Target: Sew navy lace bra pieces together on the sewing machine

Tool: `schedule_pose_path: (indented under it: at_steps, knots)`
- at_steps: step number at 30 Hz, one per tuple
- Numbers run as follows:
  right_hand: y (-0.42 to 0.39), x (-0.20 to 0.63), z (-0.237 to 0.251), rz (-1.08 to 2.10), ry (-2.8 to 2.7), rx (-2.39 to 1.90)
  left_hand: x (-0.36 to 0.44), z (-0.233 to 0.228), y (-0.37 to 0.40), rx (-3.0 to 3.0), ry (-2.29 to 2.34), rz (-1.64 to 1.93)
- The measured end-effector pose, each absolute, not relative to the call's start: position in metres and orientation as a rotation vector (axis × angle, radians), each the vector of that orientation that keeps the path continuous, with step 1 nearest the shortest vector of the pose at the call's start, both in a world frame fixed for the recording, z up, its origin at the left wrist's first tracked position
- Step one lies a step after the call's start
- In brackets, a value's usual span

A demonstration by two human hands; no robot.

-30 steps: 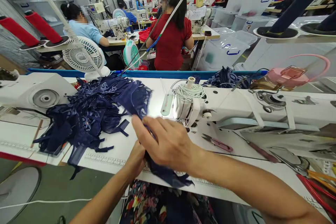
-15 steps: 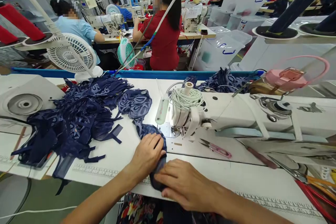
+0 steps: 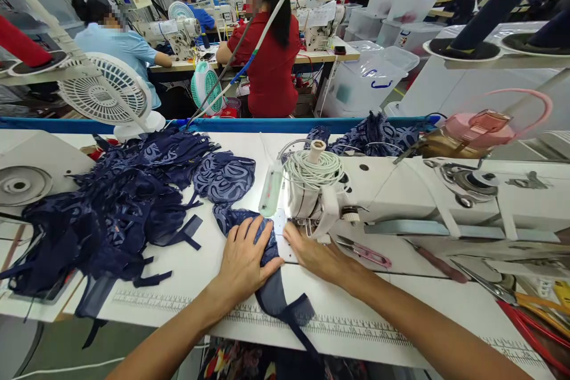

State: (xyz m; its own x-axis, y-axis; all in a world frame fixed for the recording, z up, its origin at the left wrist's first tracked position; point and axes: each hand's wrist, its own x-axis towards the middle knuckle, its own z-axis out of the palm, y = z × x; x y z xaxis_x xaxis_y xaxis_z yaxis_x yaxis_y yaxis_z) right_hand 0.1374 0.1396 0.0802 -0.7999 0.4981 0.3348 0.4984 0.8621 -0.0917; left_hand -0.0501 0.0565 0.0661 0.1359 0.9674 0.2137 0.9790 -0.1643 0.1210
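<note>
My left hand [image 3: 244, 258] lies flat with fingers spread on a navy patterned garment piece that looks like a bra [image 3: 225, 175]. The piece's sheer dark end [image 3: 272, 294] and thin strips trail over the table's front edge. At the needle area of the white sewing machine [image 3: 320, 202], my right hand [image 3: 312, 252] has its fingers drawn together. Its fingertips are partly under the machine head, and anything between them is too small to make out. Pink-handled thread snips [image 3: 365, 252] lie just right of that hand.
A heap of navy pieces [image 3: 120, 208] covers the table's left side. More navy fabric [image 3: 374, 133] lies behind the machine. A seam ripper-like tool [image 3: 439, 261] and scissors [image 3: 490, 285] lie to the right. A white fan [image 3: 107, 92] stands at the back left; co-workers sit beyond.
My right hand has let go of the sheer end and moved up to the needle area. My left hand has flattened on the piece, whose end now lies spread out.
</note>
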Motion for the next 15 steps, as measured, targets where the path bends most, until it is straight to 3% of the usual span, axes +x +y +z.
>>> schedule_pose_path:
  at_steps: [6,15]
  knots:
    - [0.125,0.176,0.082,0.430,-2.668,-0.736,-0.044,0.065,0.077,-2.450,-1.953,-0.441]
    - [0.116,0.174,0.074,0.356,-2.688,-0.426,-0.044,0.057,0.102,-2.577,-1.820,-0.537]
